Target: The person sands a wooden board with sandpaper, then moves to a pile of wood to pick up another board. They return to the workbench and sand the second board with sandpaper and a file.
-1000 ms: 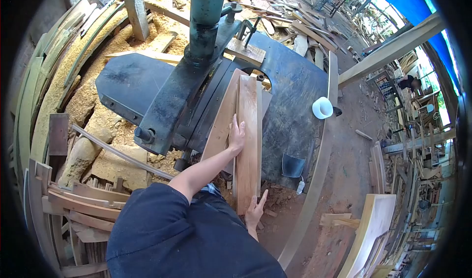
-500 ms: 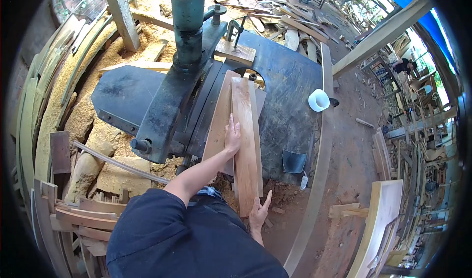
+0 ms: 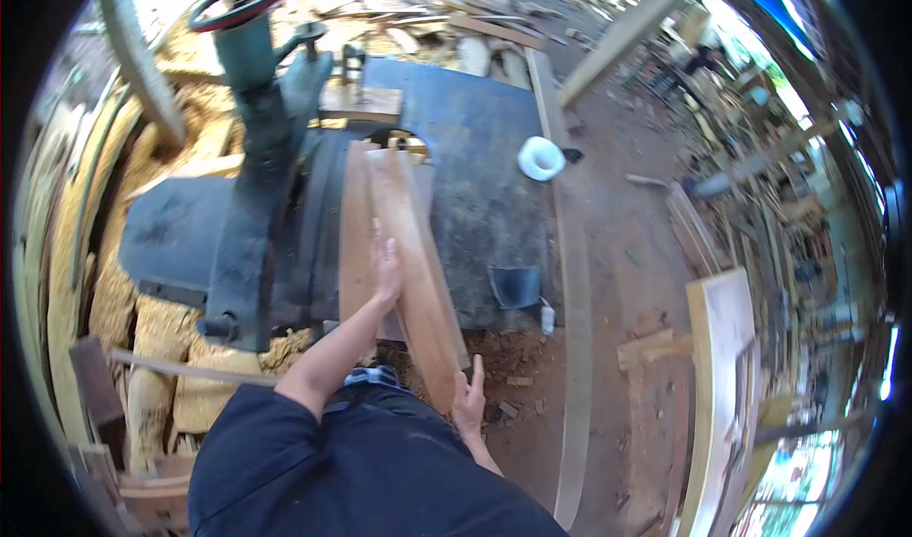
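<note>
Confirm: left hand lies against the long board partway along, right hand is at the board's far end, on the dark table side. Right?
Not quite: the right hand is at the board's near end, close to the person's body, as the head view shows. The left hand does lie against it partway along.

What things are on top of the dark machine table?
Long boards, a wood block, a white ring-shaped item and a dark curved sheet. Whatever the boards cover on the table cannot be seen.
</note>
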A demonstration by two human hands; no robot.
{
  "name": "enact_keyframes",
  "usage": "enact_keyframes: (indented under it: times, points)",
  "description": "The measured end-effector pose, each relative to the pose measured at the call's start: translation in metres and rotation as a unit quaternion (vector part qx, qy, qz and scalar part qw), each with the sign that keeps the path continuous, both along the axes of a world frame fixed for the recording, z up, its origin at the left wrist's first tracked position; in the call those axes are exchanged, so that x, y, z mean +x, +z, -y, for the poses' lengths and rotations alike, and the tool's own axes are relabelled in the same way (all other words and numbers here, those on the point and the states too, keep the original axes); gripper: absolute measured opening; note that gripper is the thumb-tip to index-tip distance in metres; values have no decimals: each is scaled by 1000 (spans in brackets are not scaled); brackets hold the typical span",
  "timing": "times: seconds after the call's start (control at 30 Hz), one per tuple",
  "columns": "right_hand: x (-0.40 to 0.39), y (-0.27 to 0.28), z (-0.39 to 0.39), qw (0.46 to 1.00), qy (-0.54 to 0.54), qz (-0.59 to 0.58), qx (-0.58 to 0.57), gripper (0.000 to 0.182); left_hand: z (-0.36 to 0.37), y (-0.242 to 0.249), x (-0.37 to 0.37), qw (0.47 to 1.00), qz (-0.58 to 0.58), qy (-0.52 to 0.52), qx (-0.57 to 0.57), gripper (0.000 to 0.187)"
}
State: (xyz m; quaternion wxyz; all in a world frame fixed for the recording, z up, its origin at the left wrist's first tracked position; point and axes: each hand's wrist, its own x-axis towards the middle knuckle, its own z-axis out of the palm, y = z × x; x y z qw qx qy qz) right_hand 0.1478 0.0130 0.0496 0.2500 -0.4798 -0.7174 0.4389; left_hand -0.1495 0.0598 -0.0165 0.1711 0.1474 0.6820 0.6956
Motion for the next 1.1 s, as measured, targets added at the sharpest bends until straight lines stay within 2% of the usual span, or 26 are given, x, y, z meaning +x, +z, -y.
enact_keyframes:
  times: [0.07,0.1,0.17,0.4,0.7,0.77,0.8,0.93,1.03,1.1]
  points:
    - [5,7,-3,995,16,63,-82,63,-10,-5,7,999,0,-5,43,55]
    - [6,4,-3,995,11,62,-82,63,-10,2,10,999,0,-10,43,55]
    - [5,-4,-4,999,29,32,-2,62,-2,23,12,995,-52,3,-82,55]
    - [2,7,-7,998,46,40,-21,64,-3,17,9,993,-86,12,-78,56]
    - [4,13,-21,996,63,65,6,65,-6,14,7,992,-58,19,-109,57]
    - [5,14,-29,992,78,101,-23,65,-8,12,8,993,-70,40,-84,57]
    - [4,8,-30,993,90,71,25,64,-8,11,8,993,-68,40,-83,57]
    - [5,6,-26,992,100,62,42,62,-7,8,8,995,-66,40,-65,57]
    - [7,10,-20,987,111,111,-22,61,-6,3,8,995,-70,40,-51,56]
    - [9,3,-19,991,110,75,24,59,-3,2,10,995,-75,39,-54,56]
